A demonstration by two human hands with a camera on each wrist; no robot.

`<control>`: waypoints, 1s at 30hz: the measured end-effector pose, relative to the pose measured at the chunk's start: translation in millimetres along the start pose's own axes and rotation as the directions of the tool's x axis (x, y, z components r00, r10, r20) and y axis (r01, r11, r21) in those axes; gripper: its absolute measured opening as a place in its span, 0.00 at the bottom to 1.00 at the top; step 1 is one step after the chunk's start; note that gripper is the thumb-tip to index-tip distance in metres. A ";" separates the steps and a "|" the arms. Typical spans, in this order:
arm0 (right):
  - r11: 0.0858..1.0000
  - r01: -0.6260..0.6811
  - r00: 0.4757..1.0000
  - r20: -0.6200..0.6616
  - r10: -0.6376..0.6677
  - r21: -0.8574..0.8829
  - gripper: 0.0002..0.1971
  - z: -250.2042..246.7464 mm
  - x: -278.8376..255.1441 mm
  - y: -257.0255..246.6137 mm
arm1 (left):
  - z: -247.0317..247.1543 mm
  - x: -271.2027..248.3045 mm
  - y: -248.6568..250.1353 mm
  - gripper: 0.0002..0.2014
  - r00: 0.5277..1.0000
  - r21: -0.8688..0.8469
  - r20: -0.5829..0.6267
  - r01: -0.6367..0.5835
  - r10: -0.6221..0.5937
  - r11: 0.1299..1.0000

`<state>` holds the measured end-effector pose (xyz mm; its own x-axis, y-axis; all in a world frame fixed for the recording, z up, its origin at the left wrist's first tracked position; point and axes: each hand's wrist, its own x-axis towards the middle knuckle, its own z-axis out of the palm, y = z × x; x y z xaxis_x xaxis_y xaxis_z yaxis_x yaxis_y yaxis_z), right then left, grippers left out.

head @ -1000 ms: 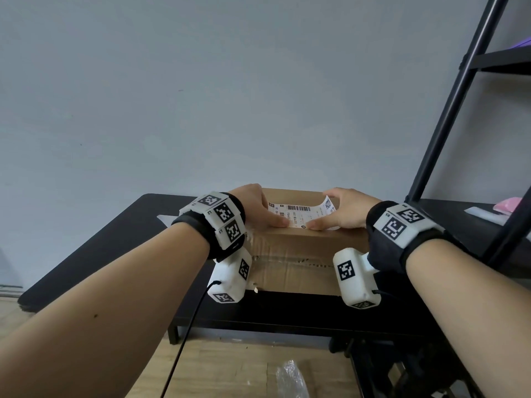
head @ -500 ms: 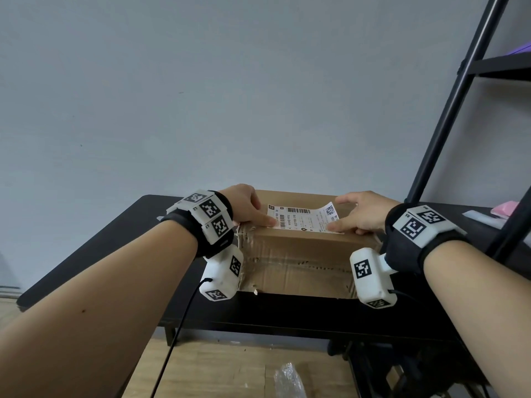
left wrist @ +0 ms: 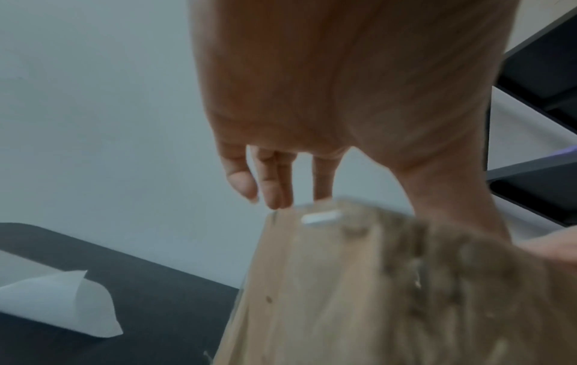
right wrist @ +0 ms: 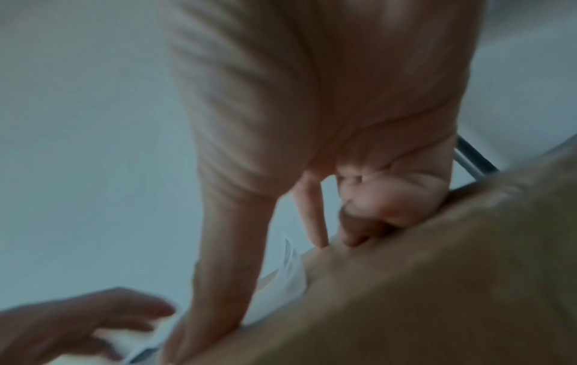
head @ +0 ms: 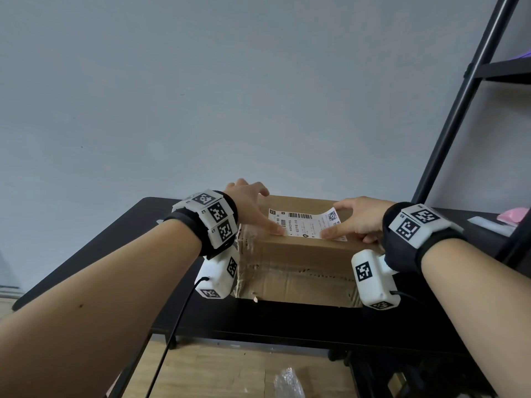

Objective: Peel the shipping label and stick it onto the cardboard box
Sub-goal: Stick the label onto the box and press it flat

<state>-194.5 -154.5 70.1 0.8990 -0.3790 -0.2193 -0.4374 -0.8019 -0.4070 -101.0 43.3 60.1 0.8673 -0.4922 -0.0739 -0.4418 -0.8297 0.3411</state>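
Note:
A brown cardboard box (head: 296, 268) stands on the black table (head: 120, 237). The white shipping label (head: 304, 224) lies on the box top, with its far right corner curling up. My left hand (head: 258, 208) has its thumb (head: 274, 228) pressed on the label's near left edge and its fingers (left wrist: 274, 182) straight beyond the box (left wrist: 343, 296). My right hand (head: 352, 221) spreads over the right side of the top. Its thumb (head: 330, 233) presses the label's near right edge. In the right wrist view the label (right wrist: 295, 274) rises beside that thumb (right wrist: 206, 296).
The peeled backing paper (left wrist: 59, 303) lies curled on the table left of the box. A black shelf frame (head: 459, 110) rises at the right, with a pink thing (head: 514, 215) and a white object (head: 488, 225) beside it. A grey wall stands close behind.
The label, held between both hands a second ago, now lies along the box top. The hands have spread apart, and my left fingers have straightened away from the box.

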 end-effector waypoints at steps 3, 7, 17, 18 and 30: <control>0.995 0.024 1.000 0.001 -0.024 -0.101 0.42 3.7 3.2 -8.3 | 5.7 7.4 2.3 0.51 0.999 0.000 0.044 -0.005 0.005 1.000; 0.991 0.019 0.999 -0.025 -0.023 -0.130 0.39 4.3 7.2 -7.6 | 11.6 11.3 5.5 0.44 0.998 -0.091 0.069 0.002 0.004 0.996; 0.996 0.007 0.987 -0.160 0.007 0.087 0.26 5.7 25.3 11.0 | 12.8 21.2 -8.6 0.42 0.999 -0.178 -0.013 0.032 -0.035 0.983; 0.996 0.010 0.984 -0.176 0.005 0.084 0.24 6.3 26.1 11.1 | 12.5 22.1 -9.4 0.41 0.999 -0.182 -0.026 0.034 -0.039 0.983; 0.997 0.055 0.961 -0.268 -0.067 -0.052 0.20 14.5 14.8 0.8 | 13.1 20.9 2.8 0.23 0.992 -0.017 -0.120 -0.033 0.030 0.999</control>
<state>-181.8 -154.1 53.6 0.8991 -0.4344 0.0537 -0.3857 -0.8443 -0.3719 -87.1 27.3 47.2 0.8748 -0.4819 0.0498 -0.4659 -0.8088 0.3588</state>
